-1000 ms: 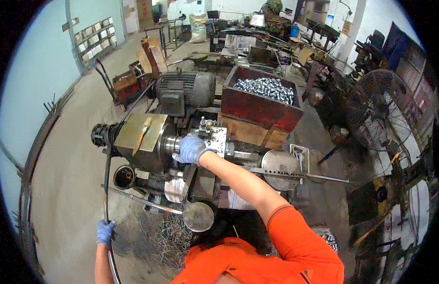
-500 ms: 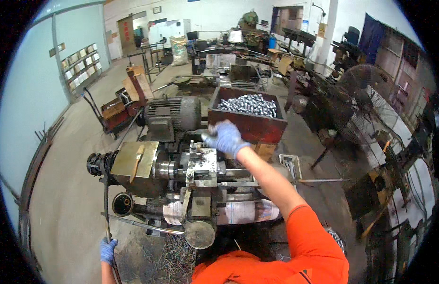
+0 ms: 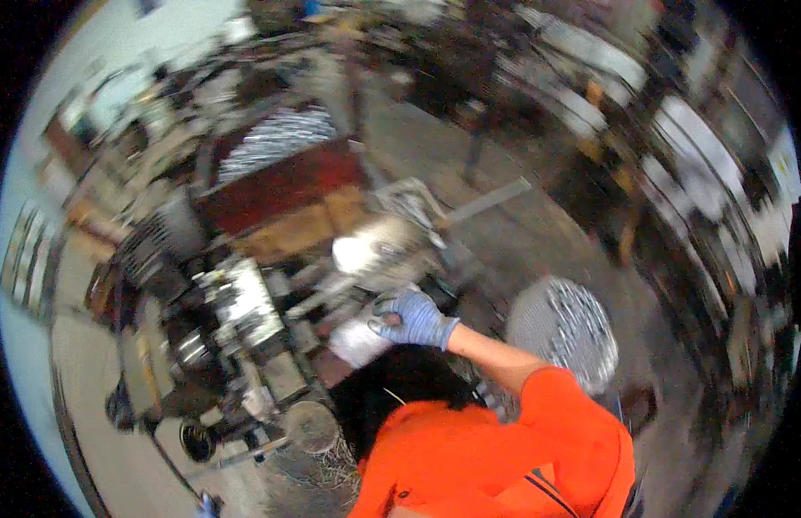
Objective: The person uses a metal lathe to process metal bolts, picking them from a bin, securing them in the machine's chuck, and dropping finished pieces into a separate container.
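My right hand (image 3: 415,318), in a blue knitted glove with grey fingertips, is over the right side of the metalworking machine, above a pale sheet (image 3: 359,341). Its fingers are curled together; blur hides whatever may be between them. My left hand (image 3: 207,506), also in a blue glove, shows only in part at the lower edge. It is closed at the lower end of a long dark lever (image 3: 171,460) running down from the machine. Left of my right hand is the machine's bright metal block (image 3: 241,302). A round basket (image 3: 538,324) with shiny metal pieces stands to the right.
Behind the machine, a dark red bin (image 3: 284,186) holds many small shiny metal parts. A motor (image 3: 158,246) is at the left. A flat bar (image 3: 485,203) sticks out at the right. Metal shavings (image 3: 322,473) lie below the machine, near a round plate (image 3: 312,426).
My view has swung right and blurred. My right hand has moved from beside the red bin back toward my body. The round basket now shows more fully. My left hand stays on the lever.
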`<state>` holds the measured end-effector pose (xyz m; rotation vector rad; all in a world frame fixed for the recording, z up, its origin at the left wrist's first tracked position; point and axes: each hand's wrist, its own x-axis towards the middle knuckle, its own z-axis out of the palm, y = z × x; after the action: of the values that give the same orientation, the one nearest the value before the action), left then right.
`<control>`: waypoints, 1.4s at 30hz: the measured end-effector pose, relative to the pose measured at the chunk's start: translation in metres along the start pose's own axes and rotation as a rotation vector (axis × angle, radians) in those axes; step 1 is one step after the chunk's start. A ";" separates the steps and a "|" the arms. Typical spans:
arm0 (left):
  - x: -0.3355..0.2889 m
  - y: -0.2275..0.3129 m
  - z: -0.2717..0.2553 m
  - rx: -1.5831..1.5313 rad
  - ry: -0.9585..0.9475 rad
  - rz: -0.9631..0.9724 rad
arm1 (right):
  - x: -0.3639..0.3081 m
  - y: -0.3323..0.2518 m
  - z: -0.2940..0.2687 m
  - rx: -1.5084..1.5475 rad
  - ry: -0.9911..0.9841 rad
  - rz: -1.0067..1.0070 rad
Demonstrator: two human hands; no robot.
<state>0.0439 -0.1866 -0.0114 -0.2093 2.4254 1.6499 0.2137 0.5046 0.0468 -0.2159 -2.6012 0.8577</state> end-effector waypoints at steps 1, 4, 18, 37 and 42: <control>-0.009 0.014 0.011 0.092 0.039 -0.066 | -0.028 0.017 -0.006 0.020 0.038 0.106; -0.032 0.044 0.045 0.105 0.075 -0.155 | -0.126 0.078 -0.010 -0.151 0.012 0.488; -0.063 0.084 0.071 0.037 0.053 -0.215 | -0.337 0.167 -0.087 -0.569 -0.229 1.170; -0.073 0.115 0.077 0.698 0.173 -0.047 | -0.293 0.186 -0.112 -0.595 -0.538 1.074; -0.089 0.193 0.113 0.912 0.194 0.307 | -0.232 0.129 -0.096 -0.333 0.085 0.569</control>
<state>0.0955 -0.0100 0.1438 0.1625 3.1842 0.4548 0.4674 0.5985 -0.0326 -1.0977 -2.6150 0.5511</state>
